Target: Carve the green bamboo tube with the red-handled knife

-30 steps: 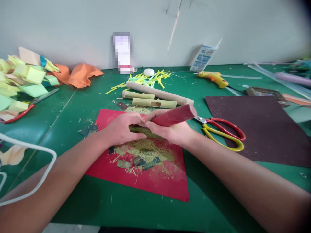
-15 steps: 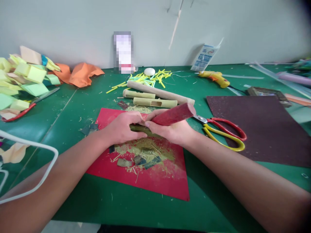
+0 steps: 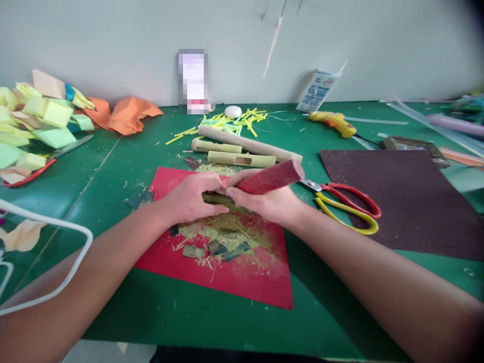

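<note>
My left hand (image 3: 194, 200) is closed around a green bamboo piece (image 3: 215, 199), steadying it low over a red sheet (image 3: 257, 285). In my right hand (image 3: 270, 202) is a tool with a thick, round red wooden handle (image 3: 270, 177), gripped so that its butt points up and to the right. The tool's working end is hidden behind my fingers, which meet those of my left hand at the bamboo. Pale shavings and dust (image 3: 227, 227) cover the sheet under my hands, among several dark scraps of sandpaper-like material (image 3: 194, 250).
Behind my hands lie two cut bamboo tubes (image 3: 242, 160) and a pale wooden rod (image 3: 249, 142). Scissors (image 3: 351, 206) rest to the right beside a dark brown sheet (image 3: 408, 201). A yellow glue gun (image 3: 333, 123) lies farther back. Folded paper pieces (image 3: 45, 116) are heaped at left.
Both hands keep their hold on the bamboo piece and the red-handled tool with hardly any movement. The whole view shifts very slightly; nothing on the table has been moved.
</note>
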{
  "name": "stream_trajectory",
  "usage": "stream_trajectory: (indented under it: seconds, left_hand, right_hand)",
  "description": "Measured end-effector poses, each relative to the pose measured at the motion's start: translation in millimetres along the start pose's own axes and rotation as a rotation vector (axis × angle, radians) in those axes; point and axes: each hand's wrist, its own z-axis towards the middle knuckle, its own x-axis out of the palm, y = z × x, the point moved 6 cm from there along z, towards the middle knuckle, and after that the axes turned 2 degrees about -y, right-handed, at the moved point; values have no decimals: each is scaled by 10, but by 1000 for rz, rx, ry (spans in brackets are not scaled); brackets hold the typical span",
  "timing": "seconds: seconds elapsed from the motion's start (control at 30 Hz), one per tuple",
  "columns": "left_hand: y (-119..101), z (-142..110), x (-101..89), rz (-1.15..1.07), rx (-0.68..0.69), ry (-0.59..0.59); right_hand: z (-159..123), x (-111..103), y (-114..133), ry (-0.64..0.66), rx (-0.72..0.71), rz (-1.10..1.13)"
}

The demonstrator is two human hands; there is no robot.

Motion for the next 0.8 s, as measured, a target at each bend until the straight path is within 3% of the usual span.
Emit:
stream_trajectory:
  seconds: [0.27,0.5,0.8]
  left_hand:
    - [-11,5,1,13,5,5]
    - [-6,0,-11,-30,-3,6]
    - [-83,7,-36,-16,91,-16]
  right_hand:
    - [-5,26,-7,11,-15,15]
    - [-21,10,13,-65,-66,-60]
    - [-85,-107,-25,-221,-19,-114]
